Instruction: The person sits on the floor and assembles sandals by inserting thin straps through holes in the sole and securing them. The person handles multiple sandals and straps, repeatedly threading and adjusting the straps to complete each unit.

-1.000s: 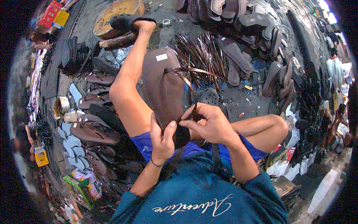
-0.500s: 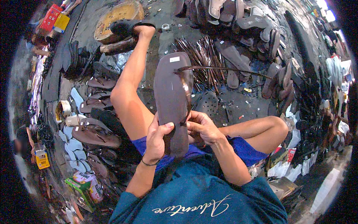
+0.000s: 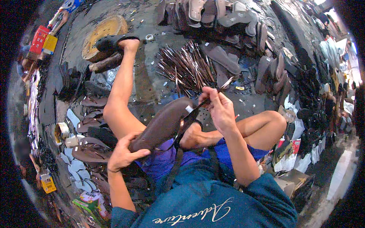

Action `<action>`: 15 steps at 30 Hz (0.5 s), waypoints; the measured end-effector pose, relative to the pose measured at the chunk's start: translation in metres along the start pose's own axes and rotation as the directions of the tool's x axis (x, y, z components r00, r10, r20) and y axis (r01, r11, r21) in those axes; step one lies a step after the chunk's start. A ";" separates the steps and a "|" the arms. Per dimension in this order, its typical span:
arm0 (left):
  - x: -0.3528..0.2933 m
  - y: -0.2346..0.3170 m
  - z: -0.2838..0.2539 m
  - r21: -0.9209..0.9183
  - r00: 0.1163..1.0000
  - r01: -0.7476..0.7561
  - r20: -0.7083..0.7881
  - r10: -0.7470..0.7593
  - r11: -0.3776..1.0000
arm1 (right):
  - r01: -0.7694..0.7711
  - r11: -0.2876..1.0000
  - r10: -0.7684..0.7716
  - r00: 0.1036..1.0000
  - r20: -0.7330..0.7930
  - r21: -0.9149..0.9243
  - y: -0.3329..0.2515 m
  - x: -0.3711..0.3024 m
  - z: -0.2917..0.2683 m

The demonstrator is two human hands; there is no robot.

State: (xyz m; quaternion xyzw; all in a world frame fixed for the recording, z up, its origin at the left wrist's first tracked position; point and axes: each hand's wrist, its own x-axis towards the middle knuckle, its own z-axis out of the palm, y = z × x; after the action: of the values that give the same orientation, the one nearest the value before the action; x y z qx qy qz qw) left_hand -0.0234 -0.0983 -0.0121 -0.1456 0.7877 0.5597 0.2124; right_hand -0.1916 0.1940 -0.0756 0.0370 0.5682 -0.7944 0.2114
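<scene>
A dark brown sandal sole [image 3: 161, 123] lies tilted over my lap, its toe end pointing up and to the right. My left hand [image 3: 125, 152] grips its heel end, thumb on one face and fingers round the edge. From the sole's right side runs a thin dark strap [image 3: 194, 112], which my right hand [image 3: 219, 108] pinches between thumb and fingers above the toe end. The strap's free tip sticks out past those fingers. A small white sticker [image 3: 189, 109] is on the sole near the toe.
Beyond my hands lies a bundle of brown straps [image 3: 188, 68]. Sandal soles [image 3: 228, 21] are piled at the far side. Finished-looking sandals [image 3: 91, 151] and pale blue sole-shaped pieces [image 3: 78, 173] lie on the left. A wooden block [image 3: 91, 43] stands near my outstretched foot.
The sole has swung from upright to tilted, and lower. My left hand has shifted left to its heel; my right hand has moved up and right, from the sole's edge to the strap.
</scene>
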 end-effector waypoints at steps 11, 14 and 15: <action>0.003 0.014 0.058 -0.346 0.817 -0.197 -0.575 -0.042 0.917 | 0.485 0.623 -0.254 0.867 0.428 -0.613 0.022 -0.055 0.065; -0.002 0.029 0.066 -0.281 0.917 -0.189 -0.394 0.067 0.941 | 0.426 0.605 -0.166 0.893 0.417 -0.672 0.008 -0.063 0.068; -0.002 0.030 0.064 -0.241 0.929 -0.179 -0.361 0.083 0.954 | 0.422 0.601 -0.154 0.895 0.420 -0.678 0.003 -0.065 0.066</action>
State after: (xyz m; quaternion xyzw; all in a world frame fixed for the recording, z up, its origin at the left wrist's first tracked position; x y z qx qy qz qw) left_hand -0.0247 -0.0284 -0.0047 -0.2159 0.7371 0.6403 0.0103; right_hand -0.1194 0.1513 -0.0359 -0.2762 0.8021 -0.5038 0.1630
